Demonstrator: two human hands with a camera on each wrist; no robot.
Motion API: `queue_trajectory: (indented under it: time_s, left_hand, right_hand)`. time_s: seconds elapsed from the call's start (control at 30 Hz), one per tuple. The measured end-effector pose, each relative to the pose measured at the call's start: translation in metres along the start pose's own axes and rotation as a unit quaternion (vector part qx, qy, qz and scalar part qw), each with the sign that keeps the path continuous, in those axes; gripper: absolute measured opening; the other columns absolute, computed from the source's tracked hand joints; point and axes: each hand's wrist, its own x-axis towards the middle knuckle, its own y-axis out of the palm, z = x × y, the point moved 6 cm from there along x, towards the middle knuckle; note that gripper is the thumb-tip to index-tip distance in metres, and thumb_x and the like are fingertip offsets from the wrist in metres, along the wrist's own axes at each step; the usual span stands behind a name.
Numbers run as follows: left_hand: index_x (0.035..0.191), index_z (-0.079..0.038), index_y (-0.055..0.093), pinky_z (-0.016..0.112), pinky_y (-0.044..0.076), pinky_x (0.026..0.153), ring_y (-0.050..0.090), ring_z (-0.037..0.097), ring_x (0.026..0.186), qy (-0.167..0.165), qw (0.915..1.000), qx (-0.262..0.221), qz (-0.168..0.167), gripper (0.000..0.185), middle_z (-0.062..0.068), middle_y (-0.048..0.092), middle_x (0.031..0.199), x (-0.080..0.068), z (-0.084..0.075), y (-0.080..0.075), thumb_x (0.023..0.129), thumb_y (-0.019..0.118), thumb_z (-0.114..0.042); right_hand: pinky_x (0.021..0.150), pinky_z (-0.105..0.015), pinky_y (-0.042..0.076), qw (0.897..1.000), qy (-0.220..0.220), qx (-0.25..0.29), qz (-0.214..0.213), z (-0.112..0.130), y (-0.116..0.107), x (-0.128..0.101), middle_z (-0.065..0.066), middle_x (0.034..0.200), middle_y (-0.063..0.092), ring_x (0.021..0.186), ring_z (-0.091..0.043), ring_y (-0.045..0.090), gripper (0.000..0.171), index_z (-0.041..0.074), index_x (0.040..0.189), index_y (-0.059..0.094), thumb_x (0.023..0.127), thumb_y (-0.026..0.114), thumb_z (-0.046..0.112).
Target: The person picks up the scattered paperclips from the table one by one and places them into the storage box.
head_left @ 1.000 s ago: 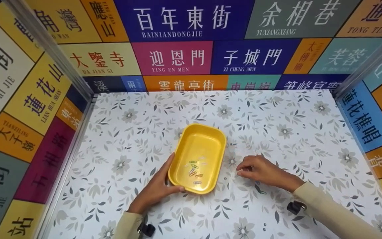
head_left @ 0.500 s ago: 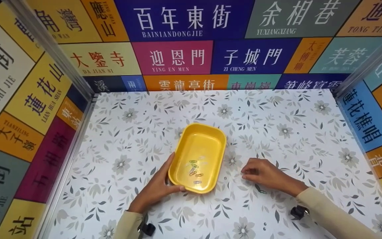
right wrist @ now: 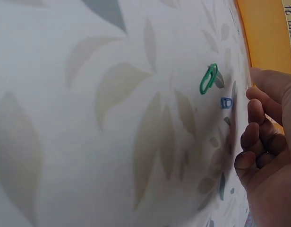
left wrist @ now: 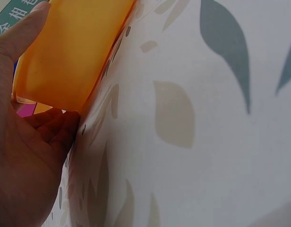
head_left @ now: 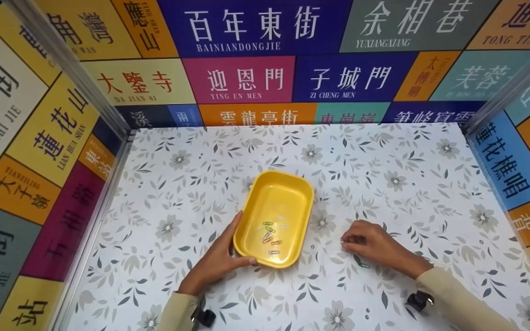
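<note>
1. Bright panels of street-name signs wall in three sides of a tabletop [head_left: 384, 151] covered in grey floral paper.
2. Near the middle of it, a little toward the near edge, sits a yellow tray [head_left: 292, 193] with a handful of coloured paper clips [head_left: 269, 236] lying in its near end.
3. The person's left hand [head_left: 216, 262] cups the tray's near left corner, thumb along the front rim and fingers up the left side. It looks like a steadying hold, so the light tray does not slide.
4. The right hand [head_left: 373, 246] rests on the tabletop to the right of the tray, well clear of its rim, with fingers curled in and tips pressed to the paper. Whether they pinch anything I cannot tell.
5. The wrist view shows a green paper clip [right wrist: 208, 78] and a small blue one [right wrist: 226, 102] loose on the paper just beyond those fingertips [right wrist: 249, 132].
6. Compared with a second ago, the right hand has drawn back rightward and toward the near edge, away from the tray. The left hand and tray have not shifted.
</note>
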Motion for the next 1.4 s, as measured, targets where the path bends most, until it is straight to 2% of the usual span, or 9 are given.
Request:
queue_trajectory:
  time_s: [0.17,0.33,0.43,0.77,1.0,1.2,1.4]
  left_hand:
    - [0.179,-0.036,0.011,0.049,0.015,0.135,0.019,0.018,0.167,0.002,1.0,0.007,-0.003,0.13,-0.008,0.018,0.183,-0.001,0.0,0.0,0.083,0.098,-0.048]
    - [0.178,-0.039,0.01,0.05,0.014,0.135,0.019,0.021,0.168,0.004,1.0,0.004,-0.005,0.129,-0.006,0.017,0.183,-0.001,0.0,0.0,0.083,0.097,-0.046]
    - [0.178,-0.039,0.01,0.05,0.015,0.135,0.019,0.02,0.168,0.001,1.0,0.0,-0.005,0.129,-0.006,0.017,0.183,-0.001,0.001,0.0,0.083,0.097,-0.046]
    - [0.178,-0.038,0.011,0.049,0.015,0.135,0.019,0.018,0.167,0.001,1.0,-0.002,-0.008,0.129,-0.009,0.017,0.183,-0.001,0.001,0.0,0.083,0.097,-0.046]
    - [0.179,-0.035,0.011,0.049,0.016,0.135,0.02,0.017,0.167,-0.001,1.0,-0.006,-0.005,0.13,-0.009,0.018,0.183,-0.001,0.002,0.0,0.083,0.098,-0.045]
    - [0.18,-0.03,0.01,0.052,0.015,0.135,0.019,0.019,0.168,-0.005,0.9997,-0.024,0.0,0.131,-0.007,0.018,0.183,-0.002,0.002,0.001,0.083,0.098,-0.044]
    - [0.179,-0.032,0.011,0.055,0.015,0.135,0.019,0.022,0.168,0.002,0.9999,-0.012,0.0,0.129,-0.007,0.018,0.183,-0.001,0.002,0.0,0.084,0.097,-0.046]
  right_hand:
    - [0.07,-0.019,0.053,0.999,-0.009,0.004,-0.032,-0.002,-0.002,-0.01,0.004,0.09,0.072,0.079,-0.015,0.065,0.017,0.009,0.1,0.083,0.087,0.091,0.001]
    - [0.069,-0.017,0.051,0.998,-0.009,0.003,-0.057,-0.006,-0.005,-0.019,0.005,0.088,0.071,0.078,-0.011,0.063,0.022,0.009,0.1,0.084,0.083,0.092,-0.003]
    - [0.07,-0.015,0.051,0.998,-0.005,0.002,-0.066,-0.008,-0.006,-0.023,0.006,0.088,0.07,0.078,-0.009,0.063,0.023,0.009,0.1,0.084,0.082,0.092,-0.004]
    - [0.074,-0.013,0.051,0.996,-0.015,0.007,-0.093,-0.009,-0.006,-0.035,0.004,0.09,0.072,0.079,-0.017,0.064,0.029,0.012,0.1,0.084,0.08,0.093,-0.007]
    - [0.076,-0.017,0.049,0.992,-0.064,-0.013,-0.106,-0.009,-0.004,-0.042,0.003,0.091,0.07,0.082,-0.015,0.062,0.034,0.011,0.101,0.083,0.076,0.094,-0.01]
    - [0.082,-0.019,0.048,0.992,-0.071,-0.019,-0.099,-0.01,-0.003,-0.046,0.001,0.094,0.07,0.088,-0.014,0.061,0.035,0.013,0.104,0.082,0.079,0.095,-0.006]
    - [0.082,-0.02,0.049,0.987,-0.11,-0.022,-0.116,-0.01,-0.003,-0.047,-0.003,0.093,0.07,0.086,-0.019,0.062,0.04,0.01,0.101,0.081,0.071,0.096,-0.013]
